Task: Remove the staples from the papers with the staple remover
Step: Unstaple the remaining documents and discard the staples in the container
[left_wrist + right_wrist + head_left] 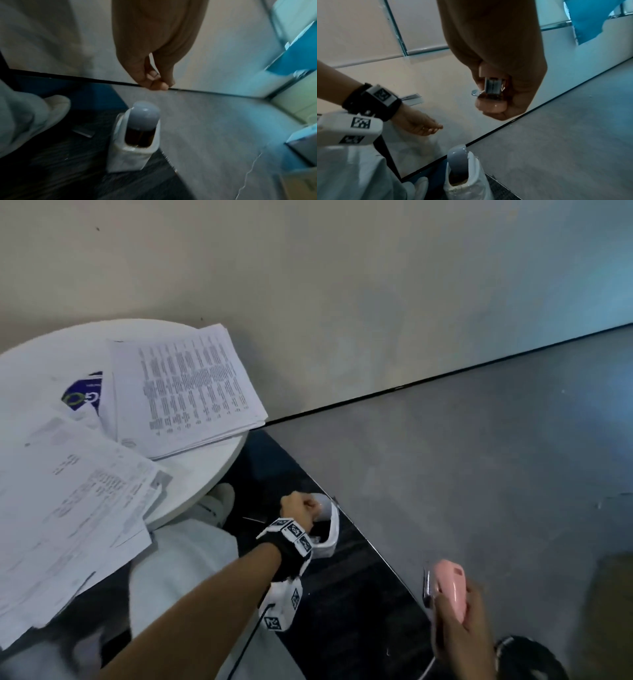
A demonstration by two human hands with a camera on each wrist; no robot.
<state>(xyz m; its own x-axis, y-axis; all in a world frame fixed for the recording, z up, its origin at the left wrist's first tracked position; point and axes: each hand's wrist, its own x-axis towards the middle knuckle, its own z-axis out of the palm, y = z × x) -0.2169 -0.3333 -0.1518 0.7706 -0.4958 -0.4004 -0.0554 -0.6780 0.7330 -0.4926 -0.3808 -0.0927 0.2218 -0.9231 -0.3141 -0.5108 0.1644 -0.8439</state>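
Left hand (pixel 298 506): we held it out ahead and low, forearm bare, a black strap with white marker blocks round the wrist. Its fingers (pixel 155 81) were bunched together, tips pressed to the thumb as in a pinch; whether anything lay between them we could not tell. Right hand (pixel 460 623): we kept it nearer the body, lower right in the head view, well apart from the left, a dark band at the wrist. Fingers and thumb curled round the pink staple remover (pixel 448 587), squeezing its two sides, metal jaws pointing away from the palm.
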